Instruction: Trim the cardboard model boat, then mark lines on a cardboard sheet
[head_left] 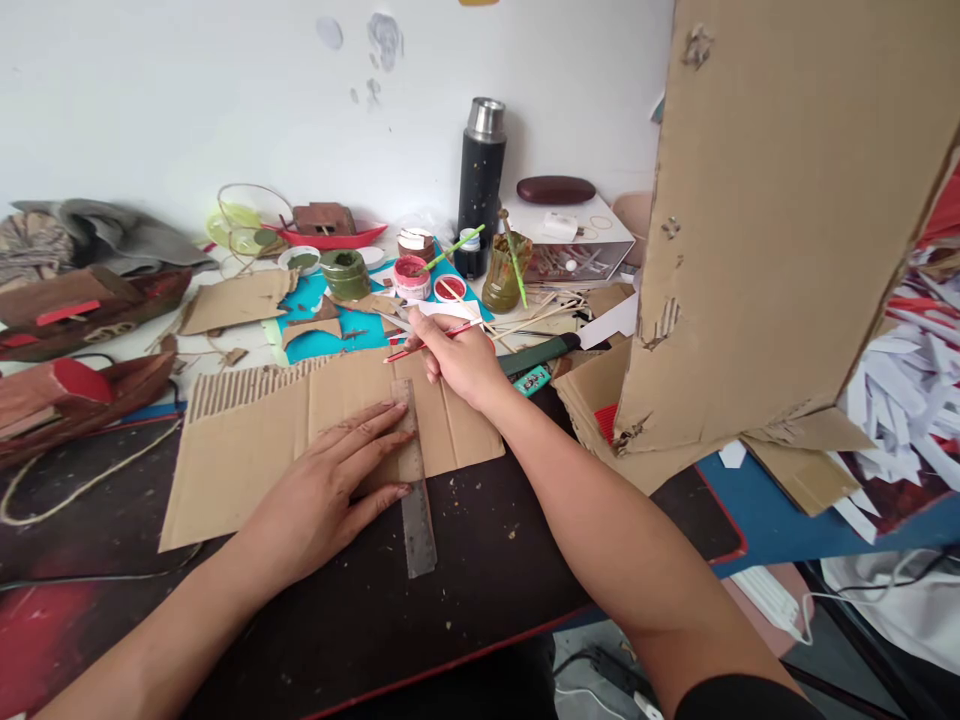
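Note:
My left hand [330,490] lies flat with its fingers spread, pressing a clear ruler [420,530] against a sheet of corrugated cardboard [232,460]. The ruler runs roughly front to back, its near end past the cardboard's edge. My right hand [457,362] is closed around a thin red pencil [401,355], held above the sheet just beyond the ruler's far end. The pencil's tip points left. Grey metal blades [394,317] show beside my right fingers; whether I hold them too is unclear. Along its far left edge, the sheet has bare corrugated ridges.
Paint jars [345,275] and a black thermos [480,180] stand at the back. Brown boat models [90,400] sit at left. A tall cardboard panel [780,220] rises at right, near white paper scraps [892,400]. A green-handled tool [540,353] lies beyond my right forearm.

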